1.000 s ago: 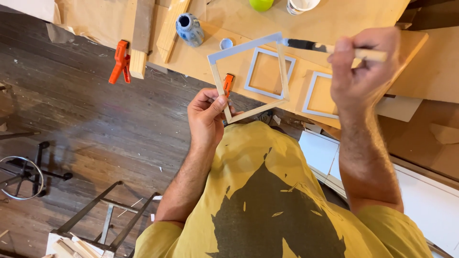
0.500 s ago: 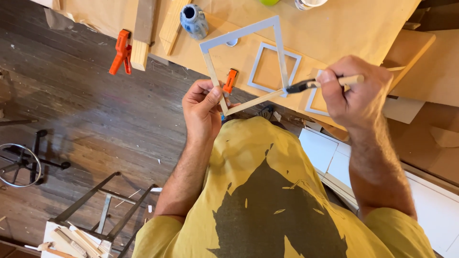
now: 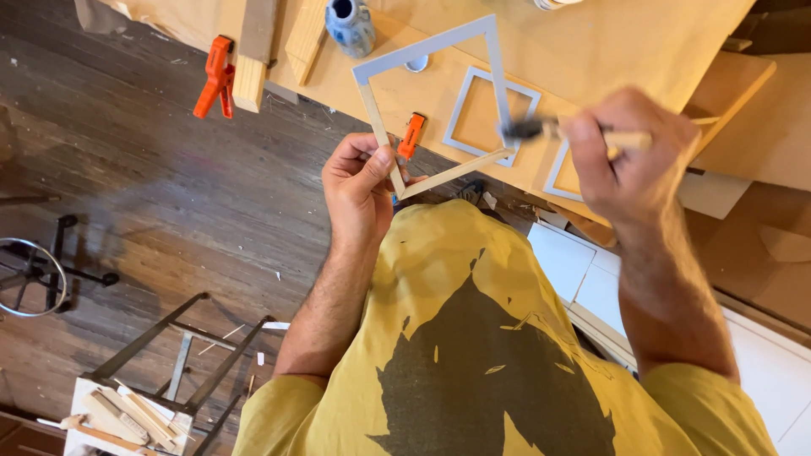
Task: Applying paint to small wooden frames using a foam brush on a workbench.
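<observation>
My left hand (image 3: 359,181) pinches the near corner of a square wooden frame (image 3: 432,46), held tilted above the table edge. The frame's far sides are painted grey and its near sides are bare wood. My right hand (image 3: 629,152) grips a paintbrush (image 3: 541,129) by its wooden handle, and the dark bristles touch the frame's right side. A small orange clamp (image 3: 411,135) sits just behind my left fingers.
Two smaller grey frames (image 3: 460,105) lie flat on the paper-covered table (image 3: 642,51). A blue and white jug (image 3: 349,25) stands at the back. An orange clamp (image 3: 215,78) grips wood blocks at the table's left edge. Metal stands and wood scraps sit on the dark floor (image 3: 127,194).
The frame has been lifted and tipped toward me. My right hand has come down and brought the brush onto the frame's right side.
</observation>
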